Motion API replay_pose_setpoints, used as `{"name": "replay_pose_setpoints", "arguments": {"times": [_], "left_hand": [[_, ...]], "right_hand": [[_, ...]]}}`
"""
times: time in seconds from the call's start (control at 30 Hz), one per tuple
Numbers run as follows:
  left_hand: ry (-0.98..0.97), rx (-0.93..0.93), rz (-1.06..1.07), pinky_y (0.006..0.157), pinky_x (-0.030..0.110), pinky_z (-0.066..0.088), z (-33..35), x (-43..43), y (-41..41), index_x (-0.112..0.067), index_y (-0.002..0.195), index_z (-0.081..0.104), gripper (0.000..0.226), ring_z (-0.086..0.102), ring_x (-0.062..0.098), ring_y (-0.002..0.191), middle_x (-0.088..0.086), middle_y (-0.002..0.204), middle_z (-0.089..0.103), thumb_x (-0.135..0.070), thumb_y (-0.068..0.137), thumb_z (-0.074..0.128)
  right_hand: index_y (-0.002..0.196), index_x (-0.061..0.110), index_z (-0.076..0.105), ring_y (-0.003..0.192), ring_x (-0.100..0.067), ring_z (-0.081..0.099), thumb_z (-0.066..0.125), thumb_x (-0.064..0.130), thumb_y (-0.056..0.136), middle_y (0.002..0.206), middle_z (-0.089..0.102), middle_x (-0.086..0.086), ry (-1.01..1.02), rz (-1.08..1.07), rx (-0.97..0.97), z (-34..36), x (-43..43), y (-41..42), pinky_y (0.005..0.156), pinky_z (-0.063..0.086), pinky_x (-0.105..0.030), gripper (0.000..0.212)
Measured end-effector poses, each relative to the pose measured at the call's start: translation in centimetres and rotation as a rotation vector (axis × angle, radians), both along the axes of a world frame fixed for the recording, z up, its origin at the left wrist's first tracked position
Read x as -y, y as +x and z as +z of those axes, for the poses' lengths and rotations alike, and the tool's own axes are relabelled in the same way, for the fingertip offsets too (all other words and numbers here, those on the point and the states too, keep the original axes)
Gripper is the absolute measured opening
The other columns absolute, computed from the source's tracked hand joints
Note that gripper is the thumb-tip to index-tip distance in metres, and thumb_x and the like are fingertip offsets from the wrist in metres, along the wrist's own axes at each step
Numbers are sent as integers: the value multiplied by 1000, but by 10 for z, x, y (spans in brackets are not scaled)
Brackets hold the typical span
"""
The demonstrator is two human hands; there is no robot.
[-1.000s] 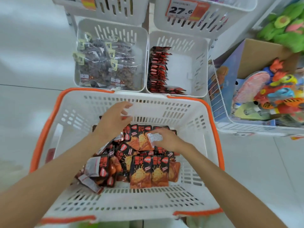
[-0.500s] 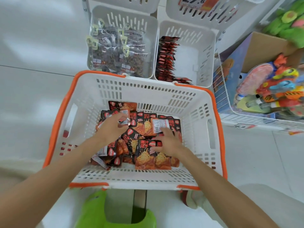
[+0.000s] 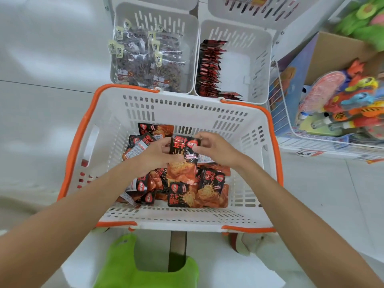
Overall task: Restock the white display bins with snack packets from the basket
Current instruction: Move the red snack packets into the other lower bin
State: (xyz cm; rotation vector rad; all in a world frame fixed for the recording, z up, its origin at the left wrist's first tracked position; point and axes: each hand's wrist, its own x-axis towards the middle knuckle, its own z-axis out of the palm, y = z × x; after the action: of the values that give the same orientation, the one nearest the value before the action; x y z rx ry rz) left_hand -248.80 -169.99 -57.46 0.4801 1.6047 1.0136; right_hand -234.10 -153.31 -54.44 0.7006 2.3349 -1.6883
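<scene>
My left hand (image 3: 153, 155) curls round the left edge of a black-and-orange snack packet (image 3: 182, 149), and my right hand (image 3: 217, 151) pinches its right corner between thumb and fingers. I hold the packet just above the heap of like packets (image 3: 193, 190) in the middle of the orange-rimmed white basket (image 3: 187, 112). Beyond the basket's far edge stand two white bins. The left bin (image 3: 124, 17) is full of clear bags (image 3: 145, 65). The right bin (image 3: 258, 59) has a row of red packets (image 3: 208, 67) along its left wall.
</scene>
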Motion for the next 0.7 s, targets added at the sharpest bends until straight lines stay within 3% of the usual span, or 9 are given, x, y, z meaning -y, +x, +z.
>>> {"name": "replay_pose_setpoints", "arguments": {"times": [0.07, 0.13, 0.2, 0.3, 0.37, 0.47, 0.5, 0.57, 0.7], "left_hand": [[5, 63, 127, 96, 53, 52, 2, 3, -3, -19, 120, 64, 37, 69, 28, 105, 4, 112, 73, -13, 84, 75], [-25, 127, 253, 97, 58, 49, -2, 9, -11, -17, 111, 64, 25, 69, 32, 101, 9, 110, 73, -13, 87, 71], [-37, 215, 321, 100, 59, 47, -7, 16, -17, -19, 111, 61, 20, 69, 34, 102, 11, 109, 73, -19, 92, 67], [-39, 213, 302, 107, 55, 41, -13, 21, -20, -30, 135, 50, 43, 54, 26, 128, -2, 137, 58, -32, 94, 64], [-43, 175, 305, 112, 50, 32, -12, 21, -18, -39, 150, 27, 61, 36, 21, 139, -10, 150, 38, -36, 98, 58], [-90, 142, 181, 117, 57, 21, -16, 15, -8, -42, 155, 2, 84, 20, 27, 149, -8, 163, 16, -51, 92, 57], [-104, 106, 132, 115, 54, 27, -13, 12, -2, -42, 154, 8, 84, 26, 27, 146, -8, 160, 24, -50, 90, 62], [-88, 59, 73, 101, 38, 46, -8, 7, 9, -31, 136, 42, 58, 49, 24, 129, -9, 134, 55, -32, 87, 73], [-74, 61, 171, 105, 49, 44, -13, 18, -8, -20, 110, 64, 33, 63, 28, 112, 4, 112, 71, -16, 82, 79]], "right_hand": [[129, 25, 54, 110, -4, 60, 69, 29, 91, 117, 67, 11, 52, 24, 82, -6, -3, 7, 99, 44, -30, 41], [152, 24, 30, 141, -18, 37, 73, 39, 87, 154, 39, -1, 186, 64, 321, -31, -7, 25, 116, 31, -40, 80], [156, 13, 17, 145, -26, 28, 73, 38, 87, 161, 25, -7, 302, 163, 569, -62, -6, 46, 117, 29, -38, 92], [147, 4, 39, 118, -21, 54, 67, 21, 94, 134, 55, -2, 315, 237, 629, -85, -1, 61, 90, 46, -20, 62], [132, 6, 56, 87, -12, 55, 63, 17, 96, 104, 57, 4, 230, 152, 470, -72, -5, 51, 64, 40, -14, 38], [90, 35, 55, 75, 3, 42, 62, 18, 97, 87, 43, 18, 142, 68, 235, -29, -9, 19, 69, 34, -19, 19], [95, 29, 60, 85, 1, 49, 62, 19, 97, 96, 49, 17, 102, 46, 183, -19, -6, 8, 78, 39, -22, 10], [131, 8, 57, 119, -12, 51, 65, 22, 95, 132, 54, 2, 94, -8, 127, -10, 5, -8, 98, 39, -26, 39], [155, 17, 18, 118, -18, 50, 70, 20, 91, 149, 38, -5, 57, -122, 185, -32, 29, -10, 89, 44, -29, 82]]}}
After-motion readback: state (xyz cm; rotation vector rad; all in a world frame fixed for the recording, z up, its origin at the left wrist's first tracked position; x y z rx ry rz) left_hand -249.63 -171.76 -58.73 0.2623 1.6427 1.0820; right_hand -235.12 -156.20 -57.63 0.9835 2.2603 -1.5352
